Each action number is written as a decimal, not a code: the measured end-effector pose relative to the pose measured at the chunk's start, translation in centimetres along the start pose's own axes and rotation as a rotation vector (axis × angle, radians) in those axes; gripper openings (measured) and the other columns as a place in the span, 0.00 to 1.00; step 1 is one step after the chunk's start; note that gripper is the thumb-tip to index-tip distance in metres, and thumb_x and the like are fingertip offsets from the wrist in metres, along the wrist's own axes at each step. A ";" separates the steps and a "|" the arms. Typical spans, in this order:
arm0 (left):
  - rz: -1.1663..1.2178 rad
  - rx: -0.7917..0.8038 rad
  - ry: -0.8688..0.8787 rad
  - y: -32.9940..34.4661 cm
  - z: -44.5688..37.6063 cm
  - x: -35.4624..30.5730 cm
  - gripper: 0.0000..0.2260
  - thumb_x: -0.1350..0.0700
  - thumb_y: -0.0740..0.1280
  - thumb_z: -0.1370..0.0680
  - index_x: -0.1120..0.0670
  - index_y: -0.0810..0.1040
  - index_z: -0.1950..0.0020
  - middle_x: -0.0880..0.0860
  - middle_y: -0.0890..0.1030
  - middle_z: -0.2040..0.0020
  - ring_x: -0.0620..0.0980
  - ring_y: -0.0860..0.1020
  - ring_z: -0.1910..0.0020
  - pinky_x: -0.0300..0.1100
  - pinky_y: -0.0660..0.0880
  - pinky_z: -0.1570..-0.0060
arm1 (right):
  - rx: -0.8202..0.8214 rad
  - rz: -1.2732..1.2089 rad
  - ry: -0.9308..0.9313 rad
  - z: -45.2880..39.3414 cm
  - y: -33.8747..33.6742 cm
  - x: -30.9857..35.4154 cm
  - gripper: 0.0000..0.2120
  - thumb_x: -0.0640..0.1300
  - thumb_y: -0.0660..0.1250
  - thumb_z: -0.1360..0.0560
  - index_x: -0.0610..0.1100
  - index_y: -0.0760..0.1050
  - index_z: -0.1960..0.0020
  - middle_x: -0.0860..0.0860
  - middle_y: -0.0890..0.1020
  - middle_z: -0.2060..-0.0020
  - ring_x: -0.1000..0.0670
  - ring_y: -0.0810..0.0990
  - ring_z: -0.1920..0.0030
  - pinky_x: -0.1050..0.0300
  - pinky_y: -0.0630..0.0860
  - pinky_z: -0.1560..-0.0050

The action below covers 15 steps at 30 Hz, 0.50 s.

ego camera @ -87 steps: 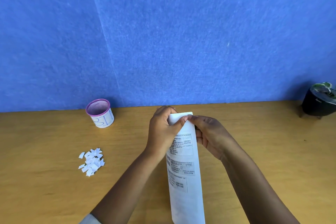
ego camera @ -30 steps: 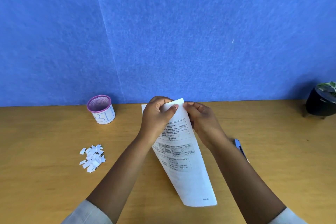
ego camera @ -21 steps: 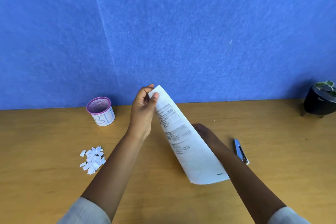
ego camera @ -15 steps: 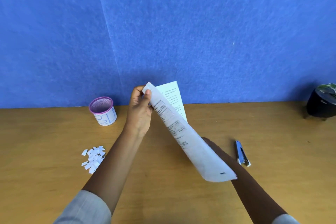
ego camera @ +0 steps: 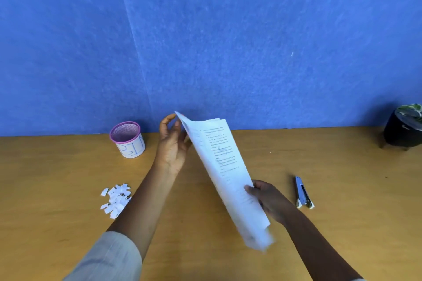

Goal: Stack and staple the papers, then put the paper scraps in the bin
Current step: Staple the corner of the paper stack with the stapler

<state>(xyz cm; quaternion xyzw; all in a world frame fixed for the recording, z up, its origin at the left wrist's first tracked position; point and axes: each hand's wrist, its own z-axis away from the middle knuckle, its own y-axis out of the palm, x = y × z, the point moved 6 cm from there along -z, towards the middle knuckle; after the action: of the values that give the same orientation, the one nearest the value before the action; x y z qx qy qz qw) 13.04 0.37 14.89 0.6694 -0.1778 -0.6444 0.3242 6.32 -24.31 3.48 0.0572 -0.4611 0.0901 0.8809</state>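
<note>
Two hands hold the papers (ego camera: 219,166) up over the desk (ego camera: 342,166). The left hand (ego camera: 172,143) is at the top corner of the sheets. Its thumb and fingers curl near the edge, but I cannot tell if they really pinch it. The right hand (ego camera: 267,198) grips the papers low down, with the thumb on the front and the fingers behind. The sheets lean, top end far from the person and bottom end near. The bottom end looks blurry. At the top, the edges do not line up yet.

So the stacking step is the one going on, I think. No staple shows.

The stapler (ego camera: 302,193) lies on the desk just to the right of the right hand. Next, the sheets need to be made even, maybe by tapping them on the desk. Then one hand has to let go and pick up the stapler, while the other keeps the corner tight so no sheet slips.

Little paper scraps (ego camera: 115,199) sit in a pile on the left. The bin (ego camera: 127,139) stands behind them near the blue wall (ego camera: 205,41). Those wait for later. A black plant pot (ego camera: 403,130) sits far right.
</note>
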 end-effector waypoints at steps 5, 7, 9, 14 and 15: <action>-0.122 -0.031 -0.212 -1.9 1.9 3.2 0.16 0.49 0.56 0.19 0.60 0.76 0.47 0.55 0.84 0.60 0.52 0.83 0.63 0.45 0.79 0.64 | -0.222 -0.012 -0.071 -1.3 -1.6 -0.1 0.09 0.45 0.66 0.24 0.42 0.79 0.48 0.45 0.85 0.52 0.43 0.84 0.51 0.43 0.80 0.47; -0.179 -0.132 -0.332 -3.7 3.5 5.0 0.20 0.43 0.56 0.21 0.58 0.78 0.52 0.55 0.84 0.60 0.54 0.83 0.61 0.45 0.79 0.64 | -0.309 0.064 -0.078 -1.6 -1.7 -0.3 0.08 0.46 0.64 0.23 0.44 0.79 0.49 0.46 0.85 0.54 0.44 0.83 0.52 0.43 0.79 0.45; -0.449 -0.120 -0.327 -5.1 4.7 6.1 0.17 0.47 0.59 0.21 0.62 0.75 0.54 0.57 0.80 0.61 0.56 0.79 0.63 0.45 0.74 0.64 | -0.344 0.097 -0.070 -2.1 -1.6 -0.5 0.09 0.43 0.59 0.21 0.44 0.77 0.48 0.47 0.83 0.53 0.45 0.82 0.51 0.44 0.77 0.44; -0.952 -0.308 -0.322 -9.4 6.7 7.8 0.12 0.64 0.60 0.24 0.59 0.71 0.41 0.51 0.76 0.55 0.45 0.75 0.62 0.38 0.70 0.68 | -0.346 0.141 -0.055 -3.0 -0.8 -1.2 0.13 0.38 0.53 0.20 0.40 0.77 0.46 0.45 0.82 0.52 0.44 0.80 0.51 0.52 0.75 0.51; -0.995 -0.324 -0.305 -9.6 6.8 7.8 0.13 0.64 0.60 0.24 0.59 0.71 0.40 0.51 0.77 0.54 0.45 0.75 0.62 0.38 0.69 0.69 | -0.352 0.139 -0.060 -3.2 -0.7 -1.4 0.13 0.38 0.53 0.20 0.40 0.77 0.47 0.44 0.82 0.51 0.44 0.80 0.52 0.53 0.74 0.51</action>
<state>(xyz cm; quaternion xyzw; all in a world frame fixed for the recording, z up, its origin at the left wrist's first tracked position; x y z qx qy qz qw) 5.51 0.82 2.93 0.5130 0.2172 -0.8290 0.0495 8.29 -24.58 0.50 -0.1269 -0.4986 0.0670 0.8549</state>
